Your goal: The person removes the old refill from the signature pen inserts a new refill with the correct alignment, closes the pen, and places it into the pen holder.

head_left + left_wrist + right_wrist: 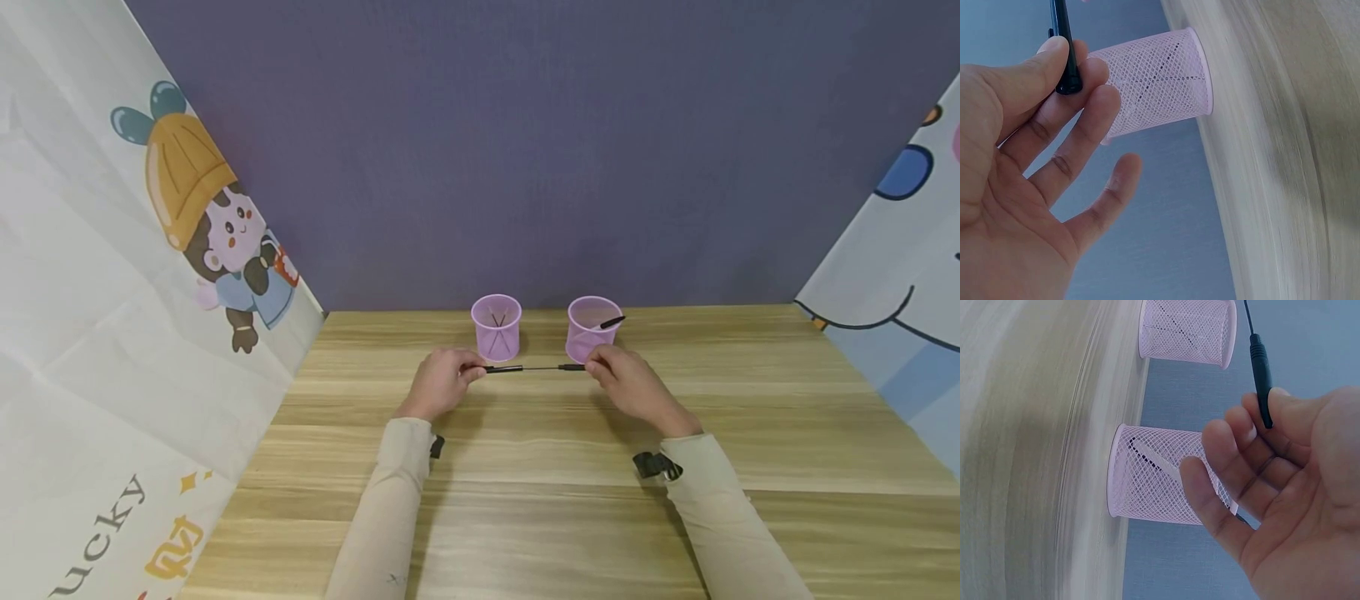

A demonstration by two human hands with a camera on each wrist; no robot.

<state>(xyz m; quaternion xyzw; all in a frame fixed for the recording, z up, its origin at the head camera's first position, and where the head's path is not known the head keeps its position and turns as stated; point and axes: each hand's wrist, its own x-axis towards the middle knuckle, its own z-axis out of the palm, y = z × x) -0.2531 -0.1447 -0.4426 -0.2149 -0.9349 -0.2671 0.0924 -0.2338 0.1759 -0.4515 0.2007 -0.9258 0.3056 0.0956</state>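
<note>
Between the thumb and fingers of my left hand [444, 383] is a black pen barrel [504, 368] with a clip, pointing right. My right hand [628, 382] pinches the black pen tip section [1260, 372], which has a ribbed grip. A thin dark refill [540, 368] sticks out of that section toward the barrel's open end, and the parts line up level above the table. Just behind my left hand stands a pink mesh cup [1154, 81] with two thin dark refills crossed inside. A second pink mesh cup [1154, 475], behind my right hand, holds a black and white pen [612, 322].
The wood-grain table [540, 500] runs back to a dark blue-grey panel [525, 150]. White printed sheets flank it, with a cartoon figure [243, 221] on the left one. A black strap [657, 466] sits at my right wrist.
</note>
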